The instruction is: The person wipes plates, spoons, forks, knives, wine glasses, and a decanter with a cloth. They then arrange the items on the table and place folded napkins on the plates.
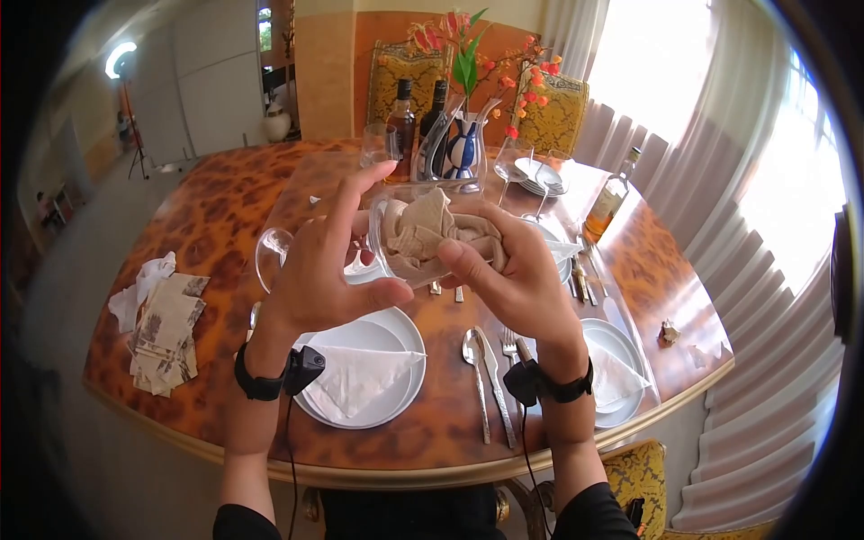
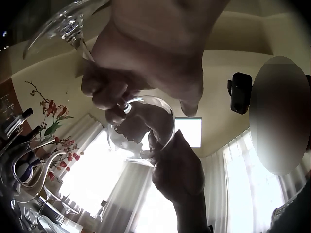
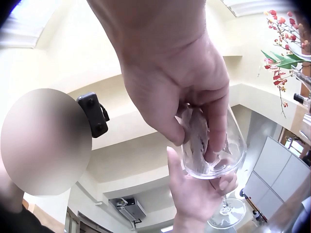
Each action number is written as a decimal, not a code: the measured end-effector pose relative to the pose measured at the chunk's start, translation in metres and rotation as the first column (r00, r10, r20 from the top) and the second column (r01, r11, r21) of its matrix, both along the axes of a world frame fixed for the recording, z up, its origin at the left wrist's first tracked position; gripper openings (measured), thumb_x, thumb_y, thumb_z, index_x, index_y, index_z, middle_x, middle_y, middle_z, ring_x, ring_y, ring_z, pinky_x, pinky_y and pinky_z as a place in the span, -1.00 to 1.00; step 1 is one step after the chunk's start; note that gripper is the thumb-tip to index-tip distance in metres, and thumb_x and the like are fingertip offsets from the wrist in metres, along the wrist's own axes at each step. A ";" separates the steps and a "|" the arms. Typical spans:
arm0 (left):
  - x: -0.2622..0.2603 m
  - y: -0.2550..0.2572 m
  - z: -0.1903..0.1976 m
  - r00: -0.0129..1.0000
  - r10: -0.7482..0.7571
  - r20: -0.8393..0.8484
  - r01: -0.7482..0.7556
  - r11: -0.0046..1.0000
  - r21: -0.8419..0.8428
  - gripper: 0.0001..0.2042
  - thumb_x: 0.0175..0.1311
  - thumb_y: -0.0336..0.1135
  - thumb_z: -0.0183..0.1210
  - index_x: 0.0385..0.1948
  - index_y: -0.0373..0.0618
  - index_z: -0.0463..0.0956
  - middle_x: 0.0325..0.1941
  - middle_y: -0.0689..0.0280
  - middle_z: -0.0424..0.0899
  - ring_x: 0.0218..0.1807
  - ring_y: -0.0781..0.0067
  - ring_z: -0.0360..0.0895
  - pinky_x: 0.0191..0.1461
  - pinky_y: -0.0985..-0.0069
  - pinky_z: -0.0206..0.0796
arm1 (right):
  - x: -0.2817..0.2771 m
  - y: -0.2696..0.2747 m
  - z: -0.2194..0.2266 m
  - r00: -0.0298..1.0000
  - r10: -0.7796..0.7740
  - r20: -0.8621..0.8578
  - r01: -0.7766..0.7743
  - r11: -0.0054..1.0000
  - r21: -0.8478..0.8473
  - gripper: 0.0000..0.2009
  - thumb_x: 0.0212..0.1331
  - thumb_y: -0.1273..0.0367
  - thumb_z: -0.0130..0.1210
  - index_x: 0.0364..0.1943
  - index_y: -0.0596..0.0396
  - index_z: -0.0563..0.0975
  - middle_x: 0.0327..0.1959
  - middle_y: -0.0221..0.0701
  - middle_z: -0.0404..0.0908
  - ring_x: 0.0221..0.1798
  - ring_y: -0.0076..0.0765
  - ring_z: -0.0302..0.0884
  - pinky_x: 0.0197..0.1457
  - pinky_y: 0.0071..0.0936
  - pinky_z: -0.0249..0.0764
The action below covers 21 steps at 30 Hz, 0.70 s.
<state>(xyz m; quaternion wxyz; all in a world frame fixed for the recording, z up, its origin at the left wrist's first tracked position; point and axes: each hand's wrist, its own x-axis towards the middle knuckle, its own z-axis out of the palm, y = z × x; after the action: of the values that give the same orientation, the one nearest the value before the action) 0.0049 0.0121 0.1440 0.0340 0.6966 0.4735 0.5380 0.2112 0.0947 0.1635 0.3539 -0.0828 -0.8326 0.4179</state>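
Note:
A clear stemmed wine glass (image 3: 238, 148) is held sideways above the table. My left hand (image 1: 310, 274) grips it where bowl and stem meet, with the index finger and thumb spread wide. The glass foot (image 1: 268, 261) sticks out on the far side of that hand. My right hand (image 1: 522, 270) pinches a crumpled beige cloth (image 1: 418, 229) at the bowl's mouth. In the right wrist view its fingers reach inside the bowl, pressing the cloth (image 3: 197, 141) against the glass. Below the hands lies a white plate (image 1: 409, 382) with a folded napkin (image 1: 355, 378).
A spoon (image 1: 474, 378), knife and fork lie right of the plate, beside another plate setting (image 1: 598, 414). Bottles (image 1: 402, 121) and a flower vase (image 1: 463, 148) stand at the back; another bottle (image 1: 612, 198) is at right. Crumpled papers (image 1: 166, 324) lie at left.

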 end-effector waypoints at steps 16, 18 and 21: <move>0.007 -0.001 0.003 0.955 -0.044 0.294 0.085 0.988 -0.128 -0.14 -0.04 0.30 0.27 0.22 -0.17 0.33 -0.44 0.21 0.58 -0.47 0.53 0.49 -0.37 0.54 0.30 | 0.007 0.004 0.003 0.996 -0.086 -0.010 0.084 0.926 0.369 -0.62 0.11 0.27 0.32 -0.09 0.23 0.53 -0.31 -0.15 0.66 -0.25 0.00 0.65 -0.16 -0.29 0.52; 0.004 -0.008 0.004 0.989 -0.014 0.145 0.032 0.992 -0.124 -0.08 -0.10 0.26 0.36 0.27 -0.15 0.27 -0.31 0.18 0.63 -0.42 0.43 0.55 -0.30 0.49 0.36 | -0.002 0.002 -0.001 0.989 -0.109 -0.102 0.133 0.953 0.271 -0.63 0.12 0.27 0.32 -0.10 0.24 0.53 -0.35 -0.20 0.67 -0.29 -0.16 0.65 -0.19 -0.35 0.51; 0.007 -0.003 0.004 0.976 0.144 -0.162 -0.131 0.988 0.087 -0.06 -0.17 0.17 0.44 0.28 -0.12 0.25 -0.29 0.20 0.64 -0.43 0.40 0.56 -0.32 0.48 0.37 | -0.005 0.006 -0.006 0.972 -0.145 -0.184 0.168 0.979 0.115 -0.65 0.16 0.26 0.30 -0.12 0.24 0.54 -0.38 -0.32 0.67 -0.32 -0.46 0.62 -0.23 -0.48 0.49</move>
<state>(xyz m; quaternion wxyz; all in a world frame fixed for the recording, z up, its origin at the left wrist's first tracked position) 0.0120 0.0092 0.1484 -0.0696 0.7057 0.5012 0.4960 0.2057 0.1004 0.1579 0.4619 -0.0882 -0.8147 0.3394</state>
